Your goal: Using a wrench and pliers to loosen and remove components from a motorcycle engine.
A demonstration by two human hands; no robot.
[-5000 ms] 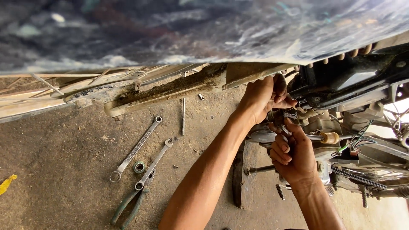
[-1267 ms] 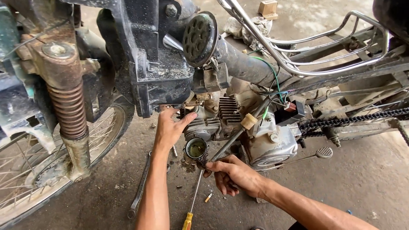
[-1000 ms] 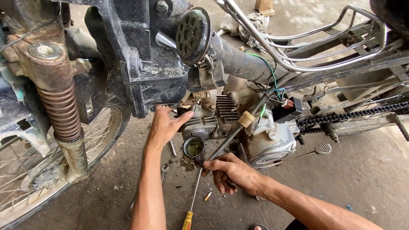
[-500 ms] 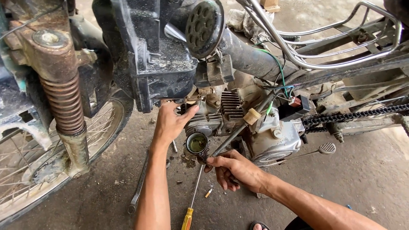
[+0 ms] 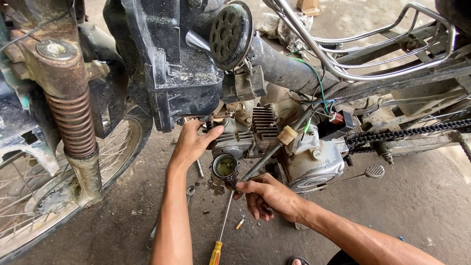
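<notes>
Since the preceding frame, both hands had barely shifted. Nearest, a yellow-handled screwdriver lay on the floor. Right hand was closed around a tool shaft beside the round engine opening. Left hand, fingers spread, pressed on the finned cylinder. Beyond hung the drive chain.

Rust-brown spring; yellow-orange screwdriver handle; black ribbed engine; green wire.

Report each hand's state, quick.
Left hand: open, fingers spread against the engine cylinder.
Right hand: closed on a thin metal tool at the round opening.
</notes>
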